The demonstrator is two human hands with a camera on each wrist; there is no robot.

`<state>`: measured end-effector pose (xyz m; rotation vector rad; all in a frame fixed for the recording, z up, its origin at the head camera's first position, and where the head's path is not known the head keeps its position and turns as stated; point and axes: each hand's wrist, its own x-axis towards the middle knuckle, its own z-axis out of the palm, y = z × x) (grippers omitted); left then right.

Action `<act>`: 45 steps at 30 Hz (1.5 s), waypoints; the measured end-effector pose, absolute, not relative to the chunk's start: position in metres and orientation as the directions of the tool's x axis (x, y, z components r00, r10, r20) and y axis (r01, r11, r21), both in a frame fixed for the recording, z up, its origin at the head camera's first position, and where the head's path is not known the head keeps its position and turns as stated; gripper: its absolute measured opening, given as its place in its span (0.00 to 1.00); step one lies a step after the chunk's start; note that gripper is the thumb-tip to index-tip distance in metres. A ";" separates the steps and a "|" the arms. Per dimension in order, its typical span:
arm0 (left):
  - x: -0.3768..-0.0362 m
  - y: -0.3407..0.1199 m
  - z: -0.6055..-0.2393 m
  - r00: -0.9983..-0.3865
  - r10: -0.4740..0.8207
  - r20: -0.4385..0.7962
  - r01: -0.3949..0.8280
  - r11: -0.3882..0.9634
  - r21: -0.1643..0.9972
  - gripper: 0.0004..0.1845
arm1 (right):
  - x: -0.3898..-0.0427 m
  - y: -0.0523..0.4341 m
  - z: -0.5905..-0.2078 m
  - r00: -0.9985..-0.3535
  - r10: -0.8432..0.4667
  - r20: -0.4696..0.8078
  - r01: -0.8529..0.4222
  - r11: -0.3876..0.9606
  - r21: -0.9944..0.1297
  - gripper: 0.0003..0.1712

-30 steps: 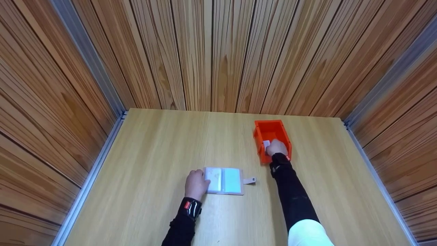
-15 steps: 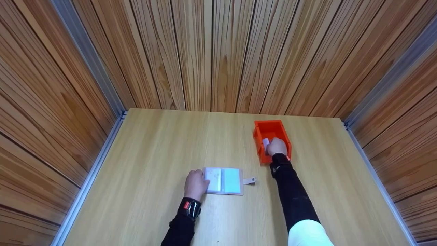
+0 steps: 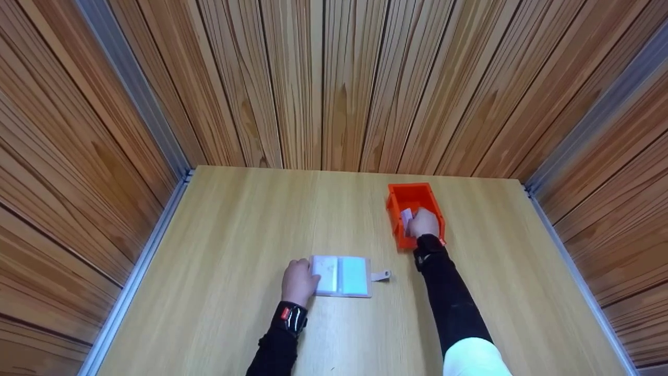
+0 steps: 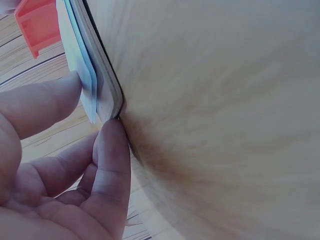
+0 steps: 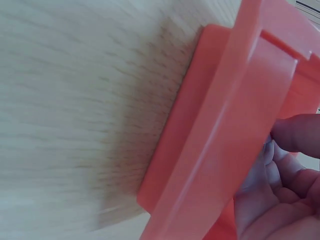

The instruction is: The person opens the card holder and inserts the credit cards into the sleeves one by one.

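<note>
A small card holder (image 3: 355, 277) with clear and bluish sleeves lies spread open on the table, its snap strap (image 3: 381, 275) pointing right. At its left edge, my left hand (image 3: 300, 283) pinches it. In the left wrist view, the thumb (image 4: 62, 100) rests on the sleeves and a fingertip meets the corner of the cover. My right hand (image 3: 424, 223) reaches down into an orange bin (image 3: 397, 235) and holds a flat pale-purple card (image 3: 406, 215). Seen from the right wrist, the bin's wall hides the card and the fingertips in part.
The light wooden table (image 3: 250, 219) is bounded by plank walls at the back (image 3: 334, 94) and both sides, with grey metal rails (image 3: 141, 271) along the side edges. The bin stands toward the back right, beyond the card holder.
The pale card in my right hand has tilted and risen slightly along the bin's left wall. My left hand and the card holder have stayed almost still.
</note>
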<state>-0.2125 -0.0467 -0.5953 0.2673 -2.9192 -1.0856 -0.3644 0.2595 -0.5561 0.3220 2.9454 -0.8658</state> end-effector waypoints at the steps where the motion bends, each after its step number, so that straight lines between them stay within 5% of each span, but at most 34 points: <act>1: -0.212 -0.047 -0.595 -0.985 -0.165 -0.045 -0.155 0.743 0.651 0.14 | -0.364 0.260 -0.556 -0.977 0.186 -0.106 0.214 0.822 -0.528 0.06; 12: -0.211 -0.047 -0.597 -0.988 -0.149 -0.025 -0.131 0.765 0.631 0.15 | -0.360 0.266 -0.548 -0.986 0.165 0.035 0.122 0.838 -0.532 0.09; 27: -0.213 -0.046 -0.595 -0.978 -0.170 -0.122 -0.208 0.730 0.651 0.16 | -0.359 0.273 -0.534 -0.986 0.160 0.046 0.106 0.813 -0.572 0.08; 45: -0.214 -0.047 -0.596 -0.982 -0.159 -0.101 -0.187 0.761 0.621 0.18 | -0.353 0.274 -0.512 -0.975 0.191 0.116 0.083 0.792 -0.604 0.11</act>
